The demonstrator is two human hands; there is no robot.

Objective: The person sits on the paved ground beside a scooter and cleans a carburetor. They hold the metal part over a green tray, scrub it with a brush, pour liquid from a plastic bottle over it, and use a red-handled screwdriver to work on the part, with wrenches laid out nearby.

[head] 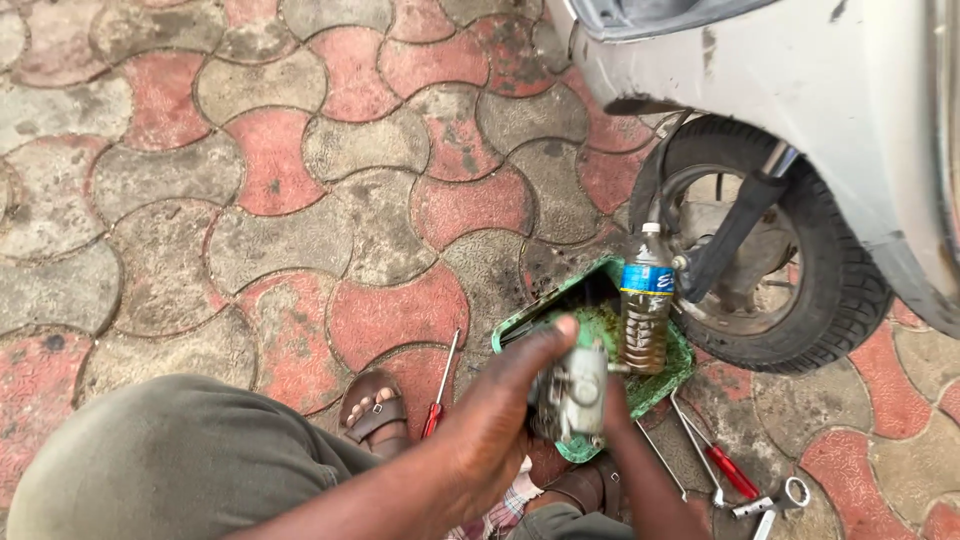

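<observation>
Two hands work on one small metal part, a grey carburettor-like block (572,392), held above a green tray (662,385) on the paved floor (250,200). Left hand (500,410) comes from lower left w/ fingers closed around the block's near side, thumb pointing up toward the tray. Right hand (612,405) is mostly hidden behind the block; it touches the far side, but I cannot tell if its fingers are closed or only resting there.

Tray lies just beside the scooter's wheel (775,250), under the pale body panel (800,90). In the tray stands a clear plastic bottle (646,310), upright, w/ brownish liquid approx. half full, blue label, white cap. It is just beside the block, to the right.

On the floor: red-handled screwdriver (440,390) left of the tray, near a foot in a brown sandal (375,405). Another red-handled tool (722,460) lies right of the tray, and a metal spanner (775,500) near the bottom edge. Person's knee in olive trousers (170,460) fills the lower left. Paving is red & grey interlocking stones, dirty w/ dark oil stain near the tray.
</observation>
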